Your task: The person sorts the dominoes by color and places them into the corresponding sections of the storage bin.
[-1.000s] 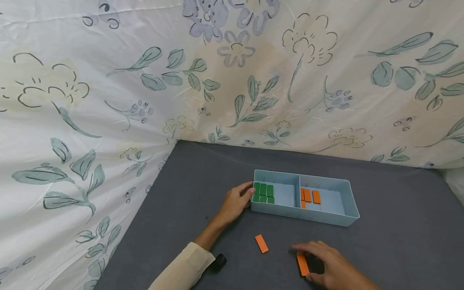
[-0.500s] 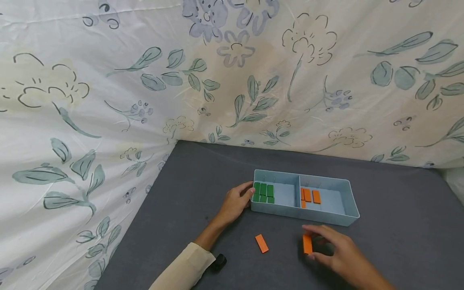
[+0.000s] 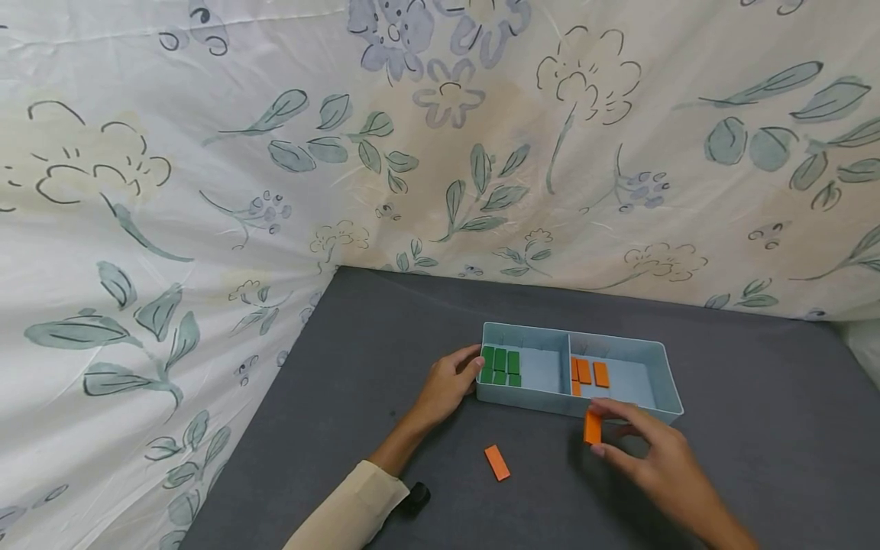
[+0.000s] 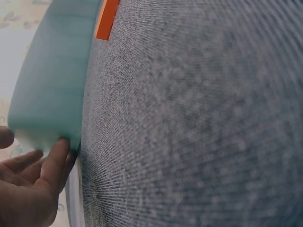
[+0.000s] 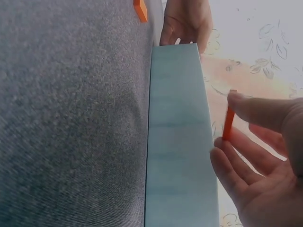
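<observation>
My right hand (image 3: 653,451) pinches an orange block (image 3: 592,427) between thumb and fingers, above the front wall of a light blue two-part box (image 3: 536,396). In the right wrist view the same block (image 5: 229,118) stands on end in the pinch, higher than the box's rim. My left hand (image 3: 443,389) rests its fingers against the box's left end, as the left wrist view also shows at the end wall (image 4: 42,135). Several green blocks (image 3: 500,360) lie in the left compartment. Several orange blocks (image 3: 583,371) sit by the divider in the right one.
Another orange block (image 3: 497,463) lies flat on the dark grey table cover (image 3: 357,359), in front of the box. A small black object (image 3: 415,498) is beside the left sleeve (image 3: 354,504). Floral fabric (image 3: 440,153) hangs behind and to the left.
My right hand has lifted the orange block off the table cover and carried it forward and slightly right to the box's front wall. My left hand and the box have stayed put.
</observation>
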Demonstrator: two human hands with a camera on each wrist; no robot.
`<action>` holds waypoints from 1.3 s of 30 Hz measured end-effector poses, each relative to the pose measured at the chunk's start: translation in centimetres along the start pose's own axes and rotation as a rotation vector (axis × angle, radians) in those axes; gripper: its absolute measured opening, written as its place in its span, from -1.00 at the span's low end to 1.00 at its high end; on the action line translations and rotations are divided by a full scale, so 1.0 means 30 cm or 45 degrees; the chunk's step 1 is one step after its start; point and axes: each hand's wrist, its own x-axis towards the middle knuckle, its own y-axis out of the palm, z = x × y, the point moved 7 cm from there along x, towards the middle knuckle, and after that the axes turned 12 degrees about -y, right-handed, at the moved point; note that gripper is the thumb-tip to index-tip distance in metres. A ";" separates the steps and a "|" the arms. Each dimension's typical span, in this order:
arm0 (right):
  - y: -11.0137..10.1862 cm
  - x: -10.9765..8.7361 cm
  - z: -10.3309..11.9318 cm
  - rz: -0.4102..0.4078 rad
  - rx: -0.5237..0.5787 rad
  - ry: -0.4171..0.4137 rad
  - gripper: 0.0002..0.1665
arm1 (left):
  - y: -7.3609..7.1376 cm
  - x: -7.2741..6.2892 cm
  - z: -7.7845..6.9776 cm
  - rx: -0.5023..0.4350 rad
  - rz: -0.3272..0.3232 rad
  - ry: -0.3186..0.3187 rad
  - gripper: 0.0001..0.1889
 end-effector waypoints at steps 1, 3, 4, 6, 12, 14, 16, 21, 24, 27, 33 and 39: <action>-0.004 0.004 -0.002 -0.013 -0.007 0.005 -0.11 | 0.000 0.000 0.001 -0.001 0.000 -0.002 -0.46; -0.011 0.012 -0.006 -0.036 -0.034 0.019 -0.11 | -0.001 0.000 0.003 -0.002 -0.003 -0.002 -0.46; -0.015 0.015 -0.008 -0.047 -0.043 0.024 -0.10 | -0.001 0.001 0.003 -0.003 -0.004 -0.002 -0.46; -0.021 0.021 -0.012 -0.062 -0.064 0.036 -0.11 | -0.001 0.001 0.004 -0.001 -0.006 -0.002 -0.45; -0.031 0.039 -0.035 -0.050 -0.080 0.118 -0.19 | 0.000 0.000 0.004 -0.009 -0.002 0.000 -0.46; -0.034 0.046 -0.045 -0.042 -0.065 0.155 -0.22 | -0.001 0.000 0.004 -0.014 -0.002 0.001 -0.46; -0.036 0.051 -0.056 -0.034 -0.070 0.192 -0.25 | -0.002 0.000 0.004 -0.012 -0.004 0.001 -0.46; -0.043 0.066 -0.086 -0.024 -0.109 0.268 -0.28 | -0.002 0.000 0.005 0.000 -0.007 0.003 -0.46; -0.046 0.075 -0.102 -0.023 -0.124 0.291 -0.31 | -0.002 0.000 0.003 -0.002 -0.002 0.007 -0.46; -0.049 0.083 -0.118 -0.019 -0.139 0.309 -0.33 | -0.003 -0.001 0.000 -0.004 0.002 0.013 -0.45; -0.048 0.096 -0.147 0.010 -0.142 0.365 -0.33 | -0.004 -0.004 0.000 0.008 -0.001 0.013 -0.45; -0.041 0.106 -0.173 0.072 -0.159 0.432 -0.31 | -0.002 0.000 0.004 0.013 0.002 0.013 -0.44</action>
